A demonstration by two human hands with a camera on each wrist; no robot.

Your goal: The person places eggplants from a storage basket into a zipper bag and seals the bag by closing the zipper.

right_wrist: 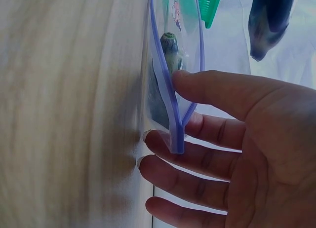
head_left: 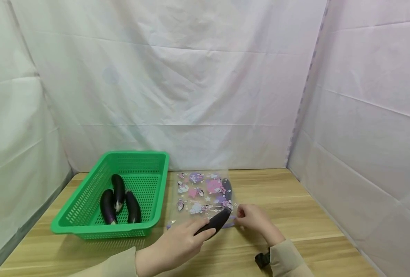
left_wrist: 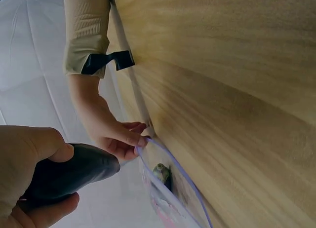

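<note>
My left hand (head_left: 177, 244) grips a dark eggplant (head_left: 219, 221), its far end over the near edge of a clear zip bag (head_left: 198, 194) with pink and purple cartoon prints. The bag lies flat on the table, and another eggplant (head_left: 227, 187) is inside along its right side. My right hand (head_left: 255, 221) pinches the bag's near right corner. In the right wrist view, the thumb presses the purple zip edge (right_wrist: 165, 90) with fingers behind it, and the two edges are parted. The inner eggplant's stem end (right_wrist: 169, 43) faces this mouth.
At the left stands a green plastic basket (head_left: 163, 184) with three eggplants (head_left: 133, 207) in it. The wooden table (head_left: 270, 188) is bounded by white cloth walls (head_left: 191, 88) at the back and sides. A black strap (head_left: 262, 260) hangs at the right sleeve.
</note>
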